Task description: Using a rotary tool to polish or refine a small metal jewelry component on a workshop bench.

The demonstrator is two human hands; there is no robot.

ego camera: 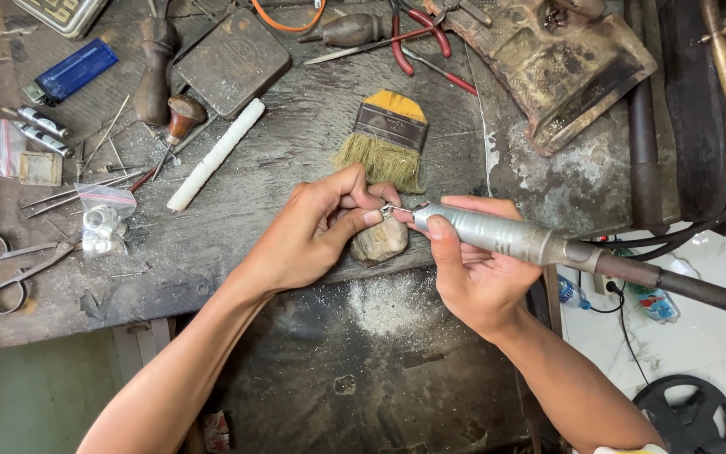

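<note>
Over worn bench (237, 210), hands pinching ring (387, 209), handpiece (489, 234).

A: Where is free room near the hands?

B: Below both hands the dark apron (380, 370) under the bench edge lies open, only with pale dust on it. Between the left hand (317, 231) and the bagged parts (101, 220) to its left, the bench top (237, 210) is bare.

A: And what blocks the way?

B: Just above the hands the brush (386, 139) lies, very near the fingers. Up and left of the left hand is the white stick (216, 154), then loose wires and scissors (18, 269) further left. To the right of the right hand (472, 277), the rotary handpiece (497, 235) and its cable (682, 286) cross the space. Above it sits the rusty block (565, 67).
</note>
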